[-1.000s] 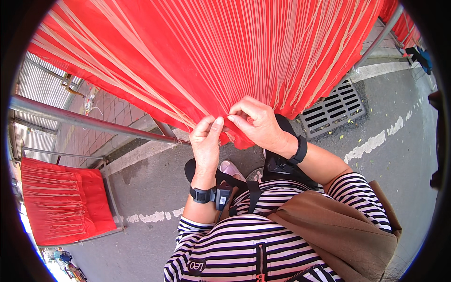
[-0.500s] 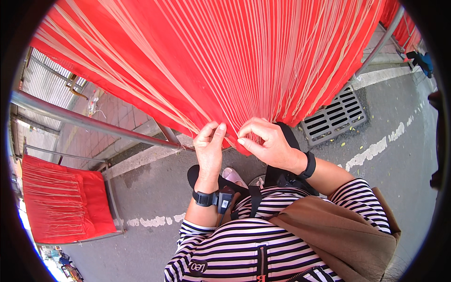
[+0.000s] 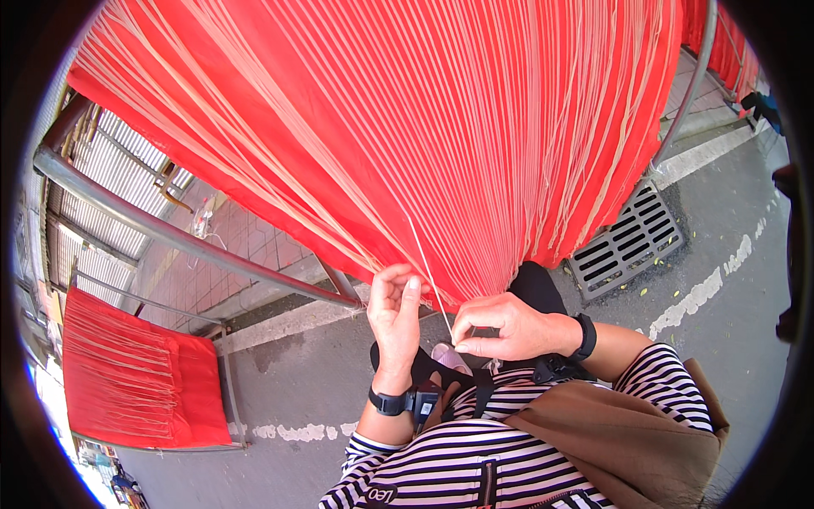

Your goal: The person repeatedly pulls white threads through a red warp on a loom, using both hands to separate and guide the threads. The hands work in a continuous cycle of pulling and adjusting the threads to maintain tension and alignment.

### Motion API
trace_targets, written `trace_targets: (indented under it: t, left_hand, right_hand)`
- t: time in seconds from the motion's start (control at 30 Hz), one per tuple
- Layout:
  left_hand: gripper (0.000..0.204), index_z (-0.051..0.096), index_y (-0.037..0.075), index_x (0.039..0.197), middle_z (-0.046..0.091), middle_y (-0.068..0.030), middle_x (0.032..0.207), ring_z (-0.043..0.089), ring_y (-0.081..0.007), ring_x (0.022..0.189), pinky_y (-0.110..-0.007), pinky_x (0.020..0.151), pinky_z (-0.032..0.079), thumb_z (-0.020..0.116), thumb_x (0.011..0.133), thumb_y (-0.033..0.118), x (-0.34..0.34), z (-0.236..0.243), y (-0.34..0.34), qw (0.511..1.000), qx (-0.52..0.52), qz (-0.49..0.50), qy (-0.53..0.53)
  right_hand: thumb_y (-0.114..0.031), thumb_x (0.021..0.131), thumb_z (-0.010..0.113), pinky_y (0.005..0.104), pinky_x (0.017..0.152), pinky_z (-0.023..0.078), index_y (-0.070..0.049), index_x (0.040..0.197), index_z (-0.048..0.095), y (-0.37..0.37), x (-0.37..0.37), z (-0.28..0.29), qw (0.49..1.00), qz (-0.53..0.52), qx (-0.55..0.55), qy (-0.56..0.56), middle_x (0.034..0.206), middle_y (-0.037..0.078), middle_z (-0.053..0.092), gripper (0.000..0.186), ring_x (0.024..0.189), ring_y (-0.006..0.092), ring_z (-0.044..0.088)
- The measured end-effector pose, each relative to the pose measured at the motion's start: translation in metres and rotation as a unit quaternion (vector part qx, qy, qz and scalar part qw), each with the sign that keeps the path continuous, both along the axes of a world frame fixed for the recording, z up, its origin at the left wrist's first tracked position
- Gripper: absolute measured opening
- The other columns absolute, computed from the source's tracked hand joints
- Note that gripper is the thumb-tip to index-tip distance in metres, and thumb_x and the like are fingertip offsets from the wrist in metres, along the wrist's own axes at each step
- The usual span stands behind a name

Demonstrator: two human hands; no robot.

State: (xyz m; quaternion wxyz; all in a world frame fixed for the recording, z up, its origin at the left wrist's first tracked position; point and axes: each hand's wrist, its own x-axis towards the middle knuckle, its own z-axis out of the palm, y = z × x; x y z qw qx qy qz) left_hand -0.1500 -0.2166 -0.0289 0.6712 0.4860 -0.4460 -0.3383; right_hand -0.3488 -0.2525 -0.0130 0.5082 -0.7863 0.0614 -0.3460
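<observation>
A broad red cloth (image 3: 297, 110) fills the far side, covered with long thin pale strands (image 3: 475, 170) that run toward me and gather closely near its lower edge. My right hand (image 3: 521, 329) is closed in a pinch on one pale strand (image 3: 431, 276), which stands out taut from the others and slants up to the left. Beside it, left of that strand, my left hand (image 3: 393, 318) is raised with curled fingers and the thumb against them. Whether anything is between those fingertips is too small to make out.
A metal rail (image 3: 195, 242) crosses at the left, with a smaller red cloth (image 3: 127, 373) bearing strands beyond it. To the right, a drain grate (image 3: 629, 242) lies in the grey road (image 3: 619, 293). A metal post (image 3: 694, 93) stands at the far right.
My right hand has drawn back toward me and pulled one strand out from the bunch. The left hand stays by the cloth's edge, its fingers still curled. The view has shifted slightly.
</observation>
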Motion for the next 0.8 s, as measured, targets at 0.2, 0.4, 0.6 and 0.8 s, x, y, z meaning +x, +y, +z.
trace_targets:
  t: [0.2, 0.4, 0.6, 0.8]
  left_hand:
    - [0.032, 0.067, 0.001, 0.122, 0.075, -0.0099, 0.101, 0.071, -0.0160, 0.096, -0.031, 0.088, 0.055, 0.055, 0.107, 0.027, 0.012, 0.044, 0.023, 0.988, 0.023, -0.152, -0.032]
    - [0.042, 0.060, -0.003, 0.130, 0.072, -0.0136, 0.093, 0.070, -0.0234, 0.089, -0.036, 0.085, 0.054, 0.059, 0.105, 0.031, 0.003, 0.078, 0.027, 0.968, 0.007, -0.243, 0.061]
    - [0.025, 0.066, -0.004, 0.120, 0.070, -0.0109, 0.094, 0.068, -0.0196, 0.093, -0.035, 0.086, 0.056, 0.056, 0.105, 0.013, 0.001, 0.096, 0.040, 0.939, -0.069, -0.333, 0.052]
    - [0.023, 0.069, -0.005, 0.099, 0.071, -0.0167, 0.083, 0.069, -0.0312, 0.084, -0.043, 0.077, 0.056, 0.064, 0.100, 0.017, -0.012, 0.108, 0.061, 0.949, -0.097, -0.301, 0.000]
  right_hand:
    - [-0.008, 0.093, 0.069, 0.0344, 0.071, 0.054, -0.002, 0.098, 0.064, 0.002, 0.011, -0.002, 0.998, 0.055, -0.022, 0.016, 0.085, 0.009, 0.066, 0.009, 0.077, 0.0225, 0.068]
    - [-0.009, 0.096, 0.069, 0.0347, 0.078, 0.055, 0.000, 0.100, 0.067, 0.003, 0.011, -0.004, 0.995, 0.085, -0.015, 0.048, 0.092, 0.011, 0.070, 0.010, 0.085, 0.0243, 0.071]
    - [-0.009, 0.095, 0.068, 0.0321, 0.080, 0.056, -0.001, 0.105, 0.066, 0.001, 0.007, -0.010, 0.997, 0.051, 0.016, 0.048, 0.094, 0.008, 0.070, 0.012, 0.086, 0.0186, 0.070]
    - [-0.009, 0.095, 0.067, 0.0343, 0.085, 0.056, -0.001, 0.114, 0.066, 0.000, 0.002, -0.018, 0.999, 0.015, 0.018, 0.021, 0.100, 0.011, 0.073, 0.020, 0.095, 0.0215, 0.072]
